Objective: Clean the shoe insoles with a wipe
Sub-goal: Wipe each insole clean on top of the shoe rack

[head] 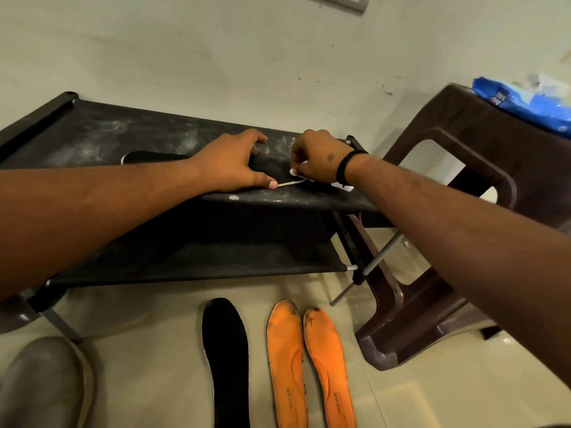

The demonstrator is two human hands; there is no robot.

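My left hand (234, 163) lies flat at the centre of the frame, fingers spread, pinning a black insole (273, 169) to the top shelf of the rack (92, 131). My right hand (315, 160) is closed on a white wipe (295, 172), bunched against the insole. For a good result, I judge I should press firmly and stroke along its length. Both forearms reach forward from the lower corners. Another black insole (227, 359) and two orange insoles (309, 366) lie on the floor below. The wipe packet (525, 101) sits upper right.
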